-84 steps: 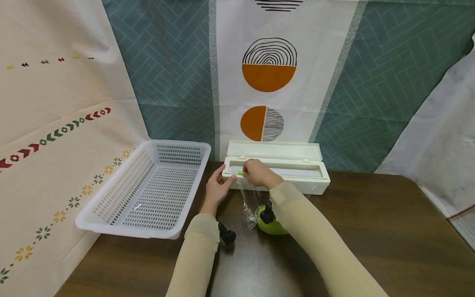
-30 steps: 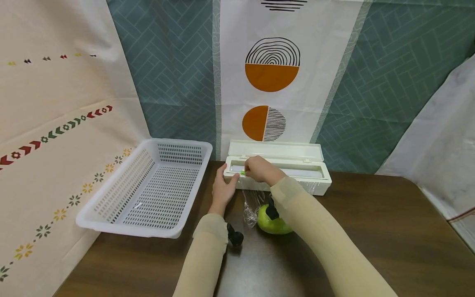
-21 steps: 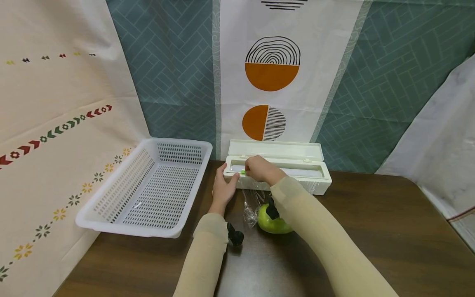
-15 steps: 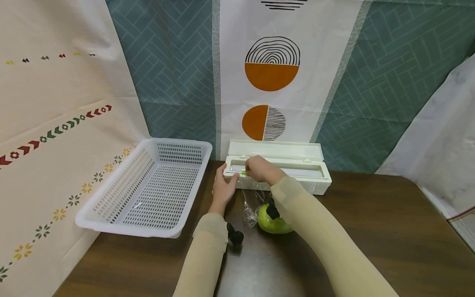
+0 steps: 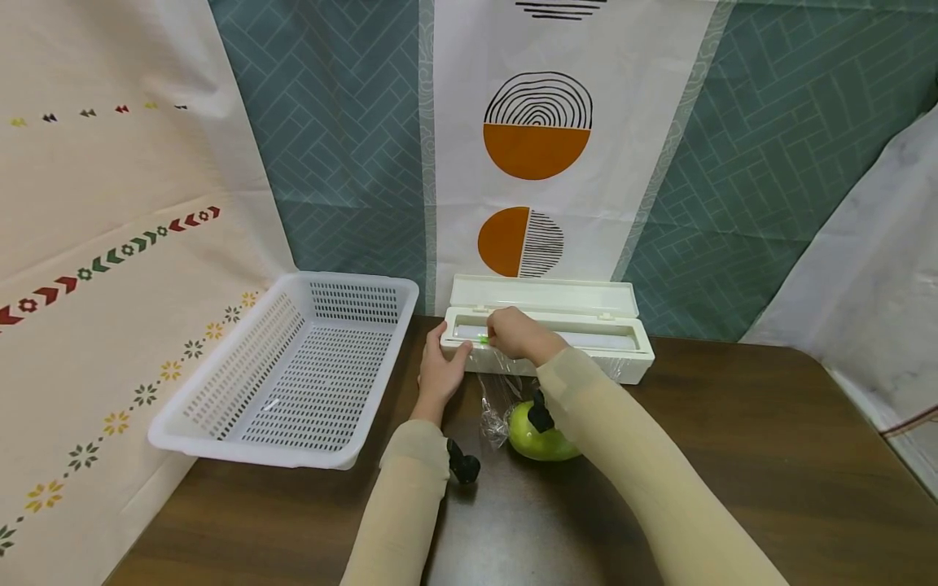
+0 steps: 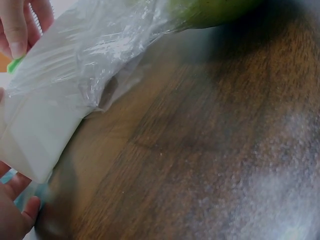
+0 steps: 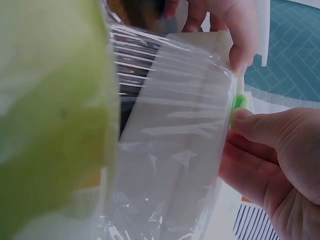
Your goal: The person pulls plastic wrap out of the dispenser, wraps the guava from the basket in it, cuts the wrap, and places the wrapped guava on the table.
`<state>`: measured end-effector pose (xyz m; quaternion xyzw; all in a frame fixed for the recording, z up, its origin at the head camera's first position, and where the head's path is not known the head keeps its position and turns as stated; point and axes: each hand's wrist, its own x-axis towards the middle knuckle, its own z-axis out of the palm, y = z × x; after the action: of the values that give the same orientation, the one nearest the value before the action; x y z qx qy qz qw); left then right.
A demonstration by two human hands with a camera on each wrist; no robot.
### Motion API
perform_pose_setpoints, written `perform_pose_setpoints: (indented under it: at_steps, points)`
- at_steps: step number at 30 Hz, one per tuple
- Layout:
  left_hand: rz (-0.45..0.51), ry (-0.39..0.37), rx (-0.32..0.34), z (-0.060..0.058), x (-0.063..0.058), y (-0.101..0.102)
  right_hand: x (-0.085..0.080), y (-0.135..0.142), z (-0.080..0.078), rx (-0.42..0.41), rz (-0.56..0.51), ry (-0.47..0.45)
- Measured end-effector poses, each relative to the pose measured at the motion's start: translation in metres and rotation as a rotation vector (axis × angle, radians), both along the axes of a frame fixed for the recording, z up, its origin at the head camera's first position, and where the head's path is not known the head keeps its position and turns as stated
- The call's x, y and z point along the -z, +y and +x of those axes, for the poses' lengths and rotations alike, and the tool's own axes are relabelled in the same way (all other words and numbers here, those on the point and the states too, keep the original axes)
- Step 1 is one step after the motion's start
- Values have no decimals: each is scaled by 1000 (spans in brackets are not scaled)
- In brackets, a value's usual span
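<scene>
A long white cling film dispenser stands at the back of the table, lid tipped back, with a pale roll inside. My left hand grips its left end, thumb against the front edge. Between thumb and fingers, my right hand pinches a small green slider cutter on the front edge, near the left end. Clear cling film stretches down from that edge and bunches on the table at its left side. A green fruit lies in front, under the right wrist, with film against it in the right wrist view.
A white slotted plastic basket sits on the left of the brown wooden table. Patterned cloths hang behind and at the left. Black camera mounts stick out from the wrists.
The right hand has slid the green slider cutter slightly to the right along the dispenser's edge. The left hand keeps its hold on the end; the fruit stays where it was.
</scene>
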<state>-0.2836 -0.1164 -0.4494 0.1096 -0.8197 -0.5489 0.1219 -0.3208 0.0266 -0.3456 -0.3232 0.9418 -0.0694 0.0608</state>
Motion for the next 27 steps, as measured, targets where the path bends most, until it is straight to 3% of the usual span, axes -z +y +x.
perform_pose_setpoints:
  at_steps: [7,15,27]
  points:
    - [-3,0,-1,1,0,0,-1,5,1,2,-10,-19]
    - [6,4,1,0,0,-1,-2,8,4,64,10,-10]
    - [6,6,12,-1,2,-2,-3,9,5,35,-6,-7]
